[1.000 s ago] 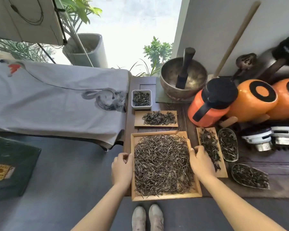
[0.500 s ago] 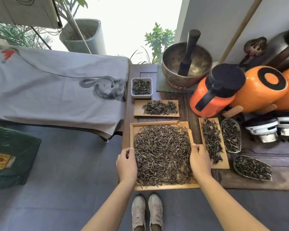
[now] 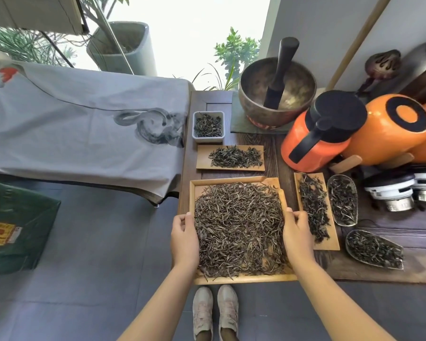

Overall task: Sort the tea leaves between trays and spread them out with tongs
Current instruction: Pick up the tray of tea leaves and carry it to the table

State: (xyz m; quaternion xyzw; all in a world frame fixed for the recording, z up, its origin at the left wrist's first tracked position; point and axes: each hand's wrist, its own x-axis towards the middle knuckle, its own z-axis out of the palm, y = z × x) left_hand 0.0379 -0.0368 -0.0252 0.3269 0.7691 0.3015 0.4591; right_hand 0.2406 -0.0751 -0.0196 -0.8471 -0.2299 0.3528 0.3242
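Observation:
A large wooden tray [image 3: 234,279] heaped with dry tea leaves [image 3: 239,230] sits at the near edge of the dark wooden table [image 3: 271,158]. My left hand [image 3: 184,239] grips its left rim and my right hand [image 3: 297,236] grips its right rim. Behind it lies a flat wooden board with leaves [image 3: 203,158], then a small white dish of leaves [image 3: 196,137]. Right of the big tray stand a narrow wooden board with leaves [image 3: 330,242] and two metal scoops with leaves [image 3: 343,200] [image 3: 374,249]. No tongs are in sight.
A brass bowl with a dark mallet [image 3: 277,91] stands at the back. Orange jugs [image 3: 317,134] [image 3: 389,129] and white appliances [image 3: 389,193] crowd the right side. A grey cloth-covered bench [image 3: 71,124] lies left, a green package [image 3: 15,227] on the floor.
Both hands have slid a little nearer along the tray's rims, and the tray has shifted slightly toward me. The camera has tilted, lifting the view.

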